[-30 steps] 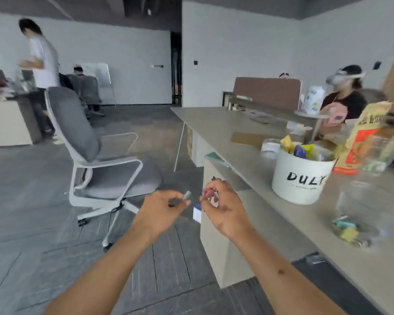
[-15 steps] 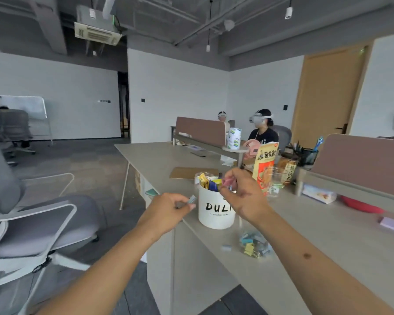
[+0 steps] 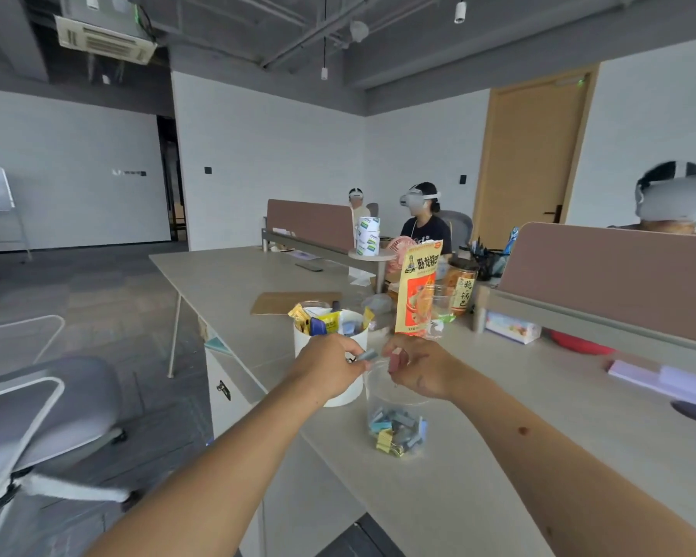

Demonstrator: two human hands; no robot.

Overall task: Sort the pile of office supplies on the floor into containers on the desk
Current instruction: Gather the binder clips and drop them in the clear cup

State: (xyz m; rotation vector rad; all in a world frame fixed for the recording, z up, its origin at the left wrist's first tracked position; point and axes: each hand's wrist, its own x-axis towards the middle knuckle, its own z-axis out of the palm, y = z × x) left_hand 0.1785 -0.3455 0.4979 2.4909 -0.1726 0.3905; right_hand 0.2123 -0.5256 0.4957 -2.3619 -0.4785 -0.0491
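Left hand (image 3: 330,367) fingers pinch a grey clip (image 3: 367,355), right hand (image 3: 422,367) a pink clip (image 3: 394,359), over the clear cup (image 3: 382,396); we risk off-rim drops bouncing across the tabletop (image 3: 479,456).

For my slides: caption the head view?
Left hand pinches a grey clip, right hand a pink one, above the clear cup of clips on the desk.

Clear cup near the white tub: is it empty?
No, the cup already has a small heap of coloured clips lying at its bottom.
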